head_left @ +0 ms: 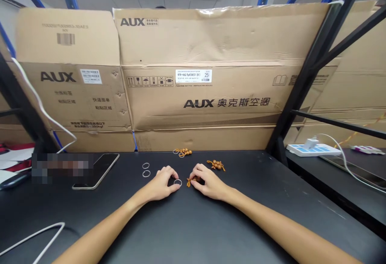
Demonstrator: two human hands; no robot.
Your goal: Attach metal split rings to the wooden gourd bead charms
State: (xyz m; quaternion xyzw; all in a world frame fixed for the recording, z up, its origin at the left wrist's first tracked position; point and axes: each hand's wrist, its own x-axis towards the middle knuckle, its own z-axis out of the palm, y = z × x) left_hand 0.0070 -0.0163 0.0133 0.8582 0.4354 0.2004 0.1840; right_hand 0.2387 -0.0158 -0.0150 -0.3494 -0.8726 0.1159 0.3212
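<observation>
My left hand (161,184) is closed in a pinch, thumb and fingertips at a metal split ring (177,182) just above the black table. Facing it, my right hand (210,182) is closed on a brown beaded charm with an orange cord (189,182); its fingers hide part of the beads. A small gap separates the ring and the cord. Left of my left hand lie two loose rings, an upper ring (146,166) and a lower ring (146,174). Another beaded charm (216,165) rests beyond my right hand. Farther back lies a beaded bunch with rings attached (184,152).
A phone (97,171) lies on the table (181,232) at left, beside a blurred patch. White cables (50,236) cross the left side. Cardboard boxes (199,115) stand along the back. A black rack post (301,83) and a power strip (313,150) are at right.
</observation>
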